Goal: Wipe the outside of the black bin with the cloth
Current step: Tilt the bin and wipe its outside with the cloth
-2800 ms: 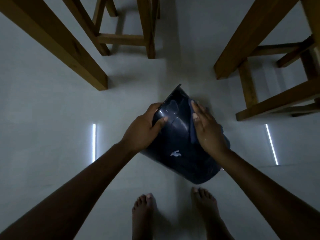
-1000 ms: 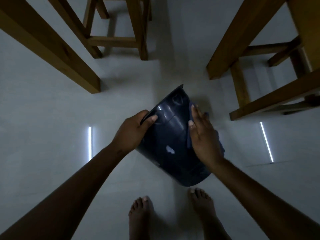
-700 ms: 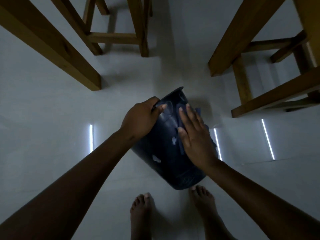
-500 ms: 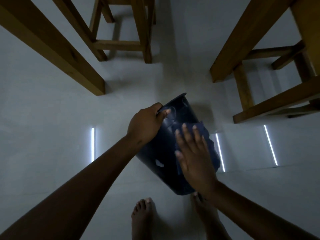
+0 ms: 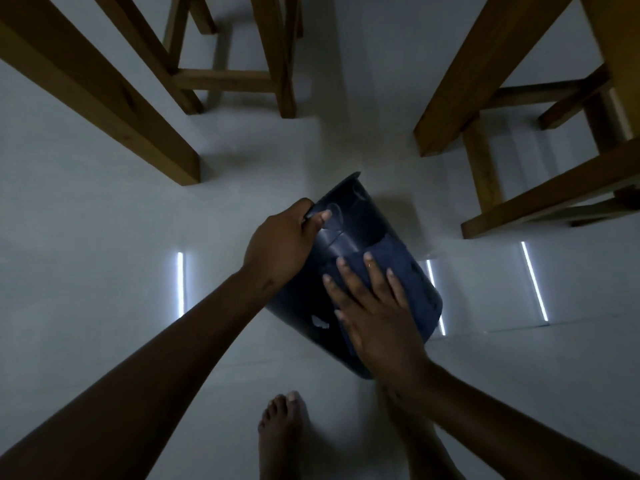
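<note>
The black bin is tipped over above the pale floor, its open rim pointing away from me and its base near my feet. My left hand grips the rim at the bin's left side, thumb on the outer wall. My right hand lies flat, fingers spread, pressing a dark blue cloth against the bin's upper outer wall. The cloth spreads past my fingertips toward the right. A small white mark shows on the bin's side.
Wooden furniture legs stand around: a thick beam at left, a stool frame at the back, table and chair legs at right. My bare feet stand just below the bin. Light strips reflect on the floor.
My right hand with the cloth has slid from the bin's right edge across onto its top wall, toward the base. The left hand has kept its grip on the rim.
</note>
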`<state>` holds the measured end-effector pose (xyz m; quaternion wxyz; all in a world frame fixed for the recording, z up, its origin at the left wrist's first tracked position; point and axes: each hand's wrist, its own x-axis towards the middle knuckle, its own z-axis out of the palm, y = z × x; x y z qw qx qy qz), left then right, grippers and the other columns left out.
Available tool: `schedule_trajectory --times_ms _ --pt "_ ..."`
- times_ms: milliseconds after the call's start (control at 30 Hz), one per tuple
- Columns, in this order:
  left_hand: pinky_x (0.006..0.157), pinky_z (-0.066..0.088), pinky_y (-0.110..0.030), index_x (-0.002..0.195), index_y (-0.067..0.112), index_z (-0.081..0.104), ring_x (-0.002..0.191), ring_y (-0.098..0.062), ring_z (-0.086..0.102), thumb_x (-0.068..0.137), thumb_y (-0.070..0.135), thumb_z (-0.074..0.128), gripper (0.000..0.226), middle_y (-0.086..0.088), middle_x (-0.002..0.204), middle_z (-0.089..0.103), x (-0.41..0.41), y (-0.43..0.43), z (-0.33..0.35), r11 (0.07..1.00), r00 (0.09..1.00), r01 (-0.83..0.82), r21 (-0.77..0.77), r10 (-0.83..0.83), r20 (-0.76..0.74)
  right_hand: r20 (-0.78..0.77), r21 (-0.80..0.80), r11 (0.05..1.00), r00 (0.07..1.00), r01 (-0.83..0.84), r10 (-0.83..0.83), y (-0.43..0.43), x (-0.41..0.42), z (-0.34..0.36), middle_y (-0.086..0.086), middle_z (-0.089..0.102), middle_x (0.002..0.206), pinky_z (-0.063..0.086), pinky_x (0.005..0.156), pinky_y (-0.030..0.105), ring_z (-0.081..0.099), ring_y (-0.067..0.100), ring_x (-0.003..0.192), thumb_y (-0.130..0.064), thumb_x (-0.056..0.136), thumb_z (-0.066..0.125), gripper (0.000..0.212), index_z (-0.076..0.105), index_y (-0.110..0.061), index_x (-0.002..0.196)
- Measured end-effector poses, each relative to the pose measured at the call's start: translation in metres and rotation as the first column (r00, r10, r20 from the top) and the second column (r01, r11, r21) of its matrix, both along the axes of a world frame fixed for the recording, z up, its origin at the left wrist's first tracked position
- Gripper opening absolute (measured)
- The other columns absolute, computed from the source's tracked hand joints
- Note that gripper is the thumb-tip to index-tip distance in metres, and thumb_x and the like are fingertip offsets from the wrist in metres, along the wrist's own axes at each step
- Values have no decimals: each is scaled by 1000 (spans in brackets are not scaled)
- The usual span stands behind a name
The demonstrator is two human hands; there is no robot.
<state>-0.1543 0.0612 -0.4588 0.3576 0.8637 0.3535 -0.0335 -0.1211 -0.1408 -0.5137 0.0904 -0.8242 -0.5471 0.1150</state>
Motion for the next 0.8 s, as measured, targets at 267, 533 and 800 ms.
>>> schedule_trajectory --times_ms 267,533,800 --pt "59 54 -39 93 19 51 53 -21 63 99 52 37 36 -3 64 63 2 -5 0 999 999 -34 -21 34 11 -209 16 933 914 359 -348 13 29 10 -4 12 160 21 116 48 4 21 148 -39 99 18 54 12 -28 152" --pt "55 49 -31 90 23 52 52 -20 64 99 52 39 33 2 62 60 6 2 0 999 999 28 -34 -27 24 -278 58 937 907 344 -315 27 41 9 -3 14 160 14 114 35 9 20 147 -40 101 23 52 15 -30 151" --pt "60 49 -30 93 22 54 61 -16 65 98 52 40 34 3 72 65 8 0 1 999 1000 24 -45 -24 19 -208 49 965 948 257 -242 17 9 15 -9 8 160 9 117 43 -3 19 148 -41 100 18 52 10 -34 150"
